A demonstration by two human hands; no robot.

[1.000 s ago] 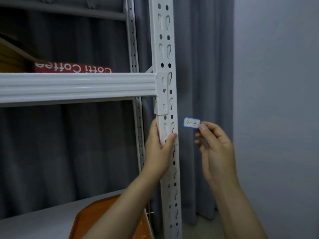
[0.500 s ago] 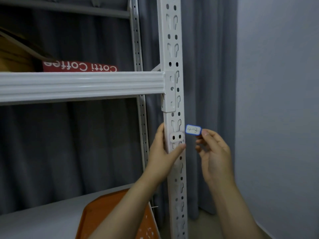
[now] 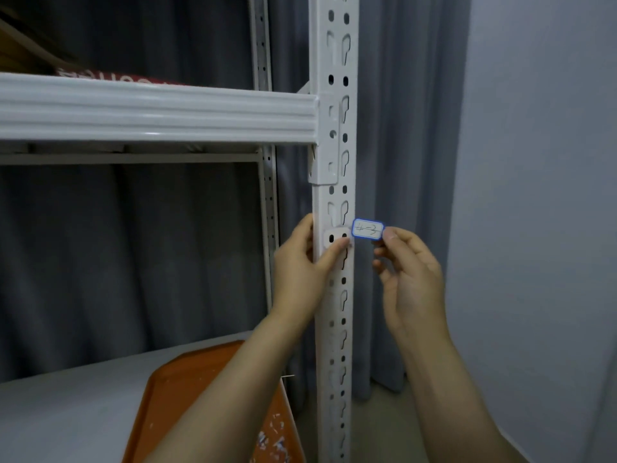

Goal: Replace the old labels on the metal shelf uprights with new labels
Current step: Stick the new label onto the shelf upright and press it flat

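Note:
A white perforated metal upright [image 3: 335,329] runs down the middle of the view. My left hand [image 3: 302,272] grips it from the left, thumb lying across its front just under a pale rectangular patch of label residue [image 3: 337,236]. My right hand [image 3: 409,272] pinches a small blue-bordered white label [image 3: 367,229] with handwriting on it. The label's left edge is at the upright's right edge, level with the patch.
A white shelf beam [image 3: 157,111] joins the upright at the upper left, with a red box [image 3: 117,77] on it. An orange tray [image 3: 187,406] with paper scraps lies on the lower shelf [image 3: 60,416]. Grey curtain [image 3: 400,162] hangs behind; a wall [image 3: 541,195] stands right.
My left thumb has slid down, uncovering the pale patch on the upright. My right hand has brought the label leftward until it reaches the upright's edge.

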